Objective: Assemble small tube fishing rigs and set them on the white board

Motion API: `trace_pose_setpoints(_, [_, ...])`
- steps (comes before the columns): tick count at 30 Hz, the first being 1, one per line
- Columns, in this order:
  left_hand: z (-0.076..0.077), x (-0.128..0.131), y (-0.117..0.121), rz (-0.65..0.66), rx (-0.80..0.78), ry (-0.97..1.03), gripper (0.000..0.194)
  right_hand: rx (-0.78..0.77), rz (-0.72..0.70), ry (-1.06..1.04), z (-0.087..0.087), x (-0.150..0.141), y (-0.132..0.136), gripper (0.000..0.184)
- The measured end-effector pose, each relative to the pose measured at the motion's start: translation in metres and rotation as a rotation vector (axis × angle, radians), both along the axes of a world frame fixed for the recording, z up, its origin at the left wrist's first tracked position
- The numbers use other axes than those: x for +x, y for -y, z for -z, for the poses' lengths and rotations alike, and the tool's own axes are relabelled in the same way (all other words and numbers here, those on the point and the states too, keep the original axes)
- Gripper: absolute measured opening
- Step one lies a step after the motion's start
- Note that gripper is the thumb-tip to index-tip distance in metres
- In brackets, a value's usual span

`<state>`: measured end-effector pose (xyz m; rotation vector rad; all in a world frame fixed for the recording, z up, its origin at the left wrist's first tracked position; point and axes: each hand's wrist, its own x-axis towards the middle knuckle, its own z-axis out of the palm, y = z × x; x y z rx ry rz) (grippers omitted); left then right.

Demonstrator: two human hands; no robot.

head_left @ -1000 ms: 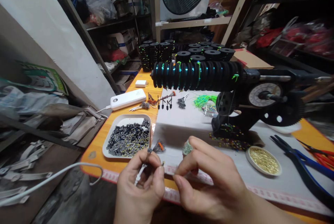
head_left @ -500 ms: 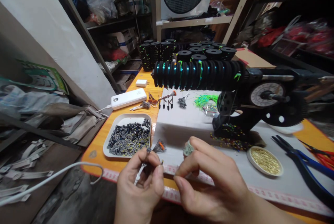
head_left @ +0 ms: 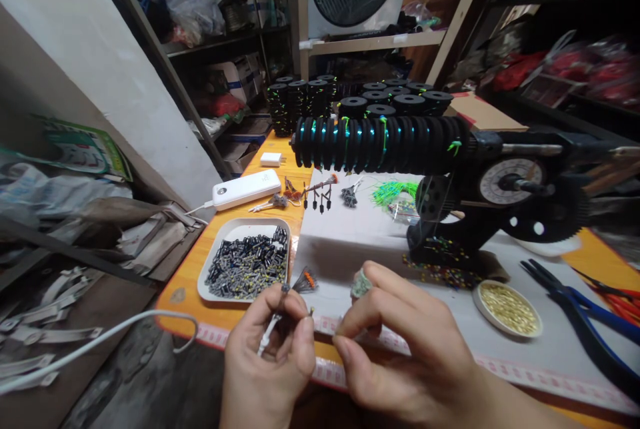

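My left hand [head_left: 273,356] is closed around a thin bundle of dark wires with orange tips [head_left: 307,280]; the tips fan out above the fingers and a white tail end [head_left: 266,337] hangs below. Between the thumb and fingers pokes a tiny dark piece with a yellowish tip [head_left: 312,312]. Close on the right, my right hand [head_left: 405,342] pinches thumb against index finger. Whatever lies in that pinch is too small to make out. A greenish wrap [head_left: 360,284] covers one of its fingertips. The two hands do not touch.
Left of the hands stands a white tray [head_left: 202,286] of small dark parts. A black winding machine [head_left: 385,142] crosses the table behind. To the right are a white dish [head_left: 539,328] of gold bits and blue-handled pliers [head_left: 575,322]. A power bank [head_left: 247,189] lies farther back.
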<state>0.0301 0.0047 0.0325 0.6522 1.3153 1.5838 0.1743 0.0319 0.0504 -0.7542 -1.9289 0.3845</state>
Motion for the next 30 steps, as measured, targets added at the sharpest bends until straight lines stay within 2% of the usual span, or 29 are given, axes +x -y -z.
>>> trace_pose_setpoints(9, [0.0004,-0.0004,0.0000,0.002,0.003,-0.057,0.027,0.002,0.019,0.002,0.0042,0.0010,0.0016,0.012])
trace_pose_setpoints(17, [-0.0006,0.0018,-0.0001,-0.005,0.006,0.008,0.027,0.005,0.008,0.000,0.0041,0.0014,0.0000,0.013])
trace_pose_setpoints(30, [0.0042,-0.0008,0.0005,0.010,0.010,-0.067,0.028,0.013,0.005,0.004,0.0016,0.0007,-0.0018,0.013])
